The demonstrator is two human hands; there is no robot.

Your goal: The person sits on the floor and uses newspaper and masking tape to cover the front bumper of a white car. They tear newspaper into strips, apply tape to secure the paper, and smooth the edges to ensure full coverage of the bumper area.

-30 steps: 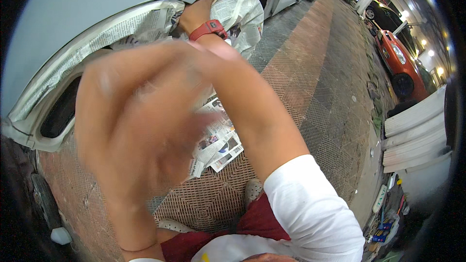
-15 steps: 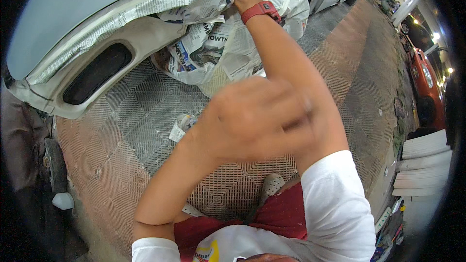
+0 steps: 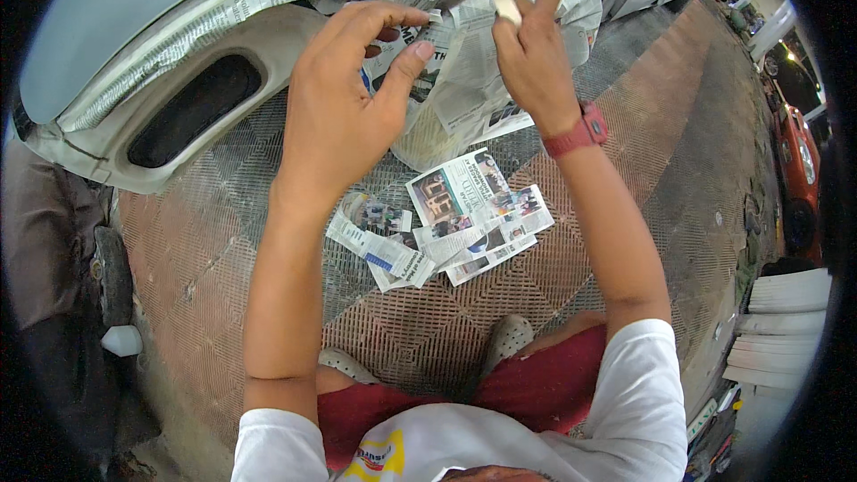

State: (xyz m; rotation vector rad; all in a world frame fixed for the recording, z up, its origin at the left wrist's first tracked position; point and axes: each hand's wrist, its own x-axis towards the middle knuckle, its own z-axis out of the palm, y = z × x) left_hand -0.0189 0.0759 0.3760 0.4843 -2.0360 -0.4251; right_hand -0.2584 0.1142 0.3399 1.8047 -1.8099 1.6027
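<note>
My left hand (image 3: 344, 80) is raised in front of the newspaper covering (image 3: 482, 62), its fingers curved and the thumb apart from them, with nothing plainly held. A small pale bit shows at its index fingertip. My right hand (image 3: 537, 58), wearing a red watch (image 3: 576, 131), grips a small cream-coloured roll of masking tape (image 3: 506, 5), blurred, between thumb and fingers. Newspaper wraps the wheel area of a grey-blue car body (image 3: 161, 0). A newsprint strip (image 3: 268, 4) follows the arch edge above the pale bumper (image 3: 192, 138).
Several loose newspaper sheets (image 3: 478, 214) lie on the grated floor (image 3: 402, 321) between my arms and feet. Dark cloth (image 3: 54, 241) hangs at the left. A red car (image 3: 797, 161) and stacked white sheets (image 3: 781, 321) stand at the right.
My right hand has come back from the car edge. My left hand has moved up and left from across my right arm, uncovering the newspaper sheets on the floor.
</note>
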